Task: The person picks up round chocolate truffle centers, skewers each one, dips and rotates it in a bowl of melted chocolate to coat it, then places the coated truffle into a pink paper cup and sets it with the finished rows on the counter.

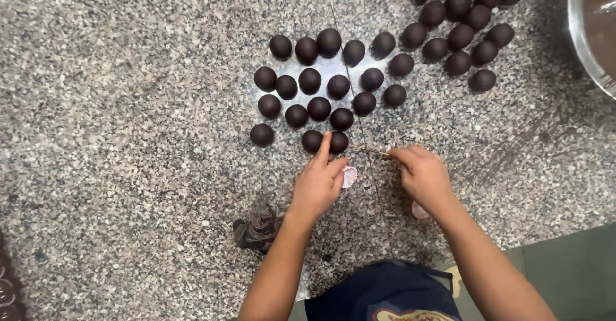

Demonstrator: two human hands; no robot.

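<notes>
Many dark brown balls [319, 108] lie in rows on a speckled granite floor [128, 103]. My left hand [317, 183] rests its fingertips on the nearest ball [338, 142] at the front of the group. My right hand [423, 174] pinches a thin wooden stick [369, 149] that points left toward that ball. A small pink paper cup [349, 176] lies just under my left hand.
A second cluster of dark balls [459, 19] lies at the top right. A steel bowl [587, 35] with brown mix stands at the right edge. A dark crumpled cloth [256, 228] lies by my left forearm. Another pale piece [419, 211] shows under my right wrist.
</notes>
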